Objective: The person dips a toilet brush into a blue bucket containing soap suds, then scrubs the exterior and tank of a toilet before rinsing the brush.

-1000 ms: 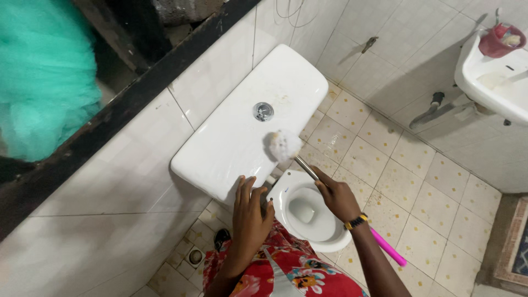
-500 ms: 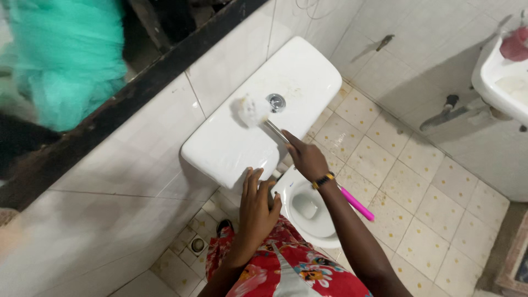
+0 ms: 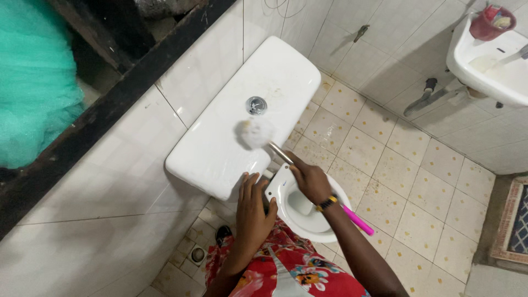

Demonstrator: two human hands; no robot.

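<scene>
Brush (image 3: 256, 133) bristles are pressing on the white cistern lid (image 3: 220, 148), just in front of the round chrome flush button (image 3: 256, 104). I am gripping its metal shaft with my right hand (image 3: 311, 183), fingers wrapped tight around it, while the pink handle end (image 3: 357, 220) is sticking out behind my wrist, past a dark and yellow bracelet (image 3: 327, 203). My left hand (image 3: 252, 212) is lying flat and open, fingers spread, resting on the near edge of the lid and holding nothing. Below both hands the white toilet bowl (image 3: 330, 234) is sitting open. I am standing over speckled floor tiles (image 3: 385, 165), with a white washbasin (image 3: 484, 71) hanging on the wall well apart to the right and a red cup (image 3: 492, 25) standing on its rim.
</scene>
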